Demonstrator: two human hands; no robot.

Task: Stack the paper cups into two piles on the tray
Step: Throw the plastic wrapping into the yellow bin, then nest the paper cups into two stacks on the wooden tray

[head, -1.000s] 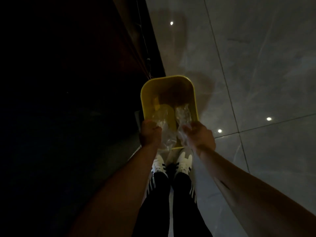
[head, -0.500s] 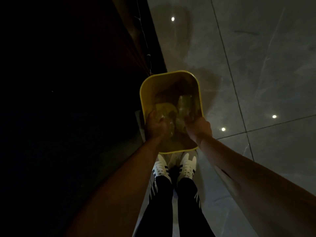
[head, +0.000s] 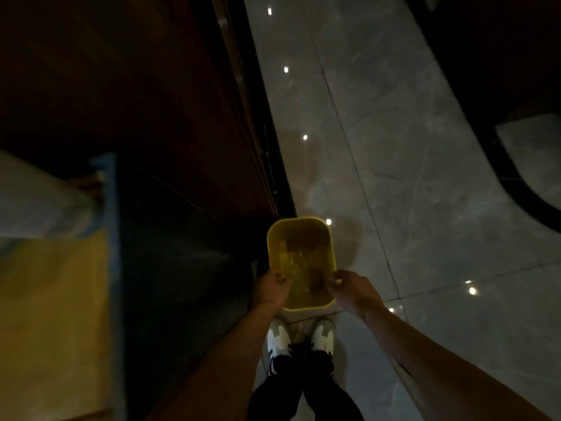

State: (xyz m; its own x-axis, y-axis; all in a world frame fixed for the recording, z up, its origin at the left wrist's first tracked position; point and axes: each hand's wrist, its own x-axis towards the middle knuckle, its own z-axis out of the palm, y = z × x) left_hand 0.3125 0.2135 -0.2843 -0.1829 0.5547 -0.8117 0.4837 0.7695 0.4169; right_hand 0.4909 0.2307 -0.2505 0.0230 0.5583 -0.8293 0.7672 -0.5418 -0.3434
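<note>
No paper cups and no tray are in view. A yellow plastic bin (head: 299, 219) stands on the floor in front of my feet, with crumpled clear plastic wrapping (head: 299, 262) lying faintly visible inside. My left hand (head: 270, 291) hovers over the bin's near left rim with its fingers curled in and nothing in it. Over the near right rim, my right hand (head: 353, 291) has its fingertips drawn together and is also empty. The light is very dim.
A dark wooden cabinet front (head: 151, 117) runs along the left. Glossy grey floor tiles (head: 394, 177) spread to the right, up to a dark curved base (head: 501, 86). A yellow and blue surface (head: 51, 314) shows at far left. My white shoes (head: 277, 341) stand just behind the bin.
Both hands held clear plastic wrapping above the bin, pushed it down inside, then let go and drew back to the near rim. My view has lifted, showing more floor and cabinet.
</note>
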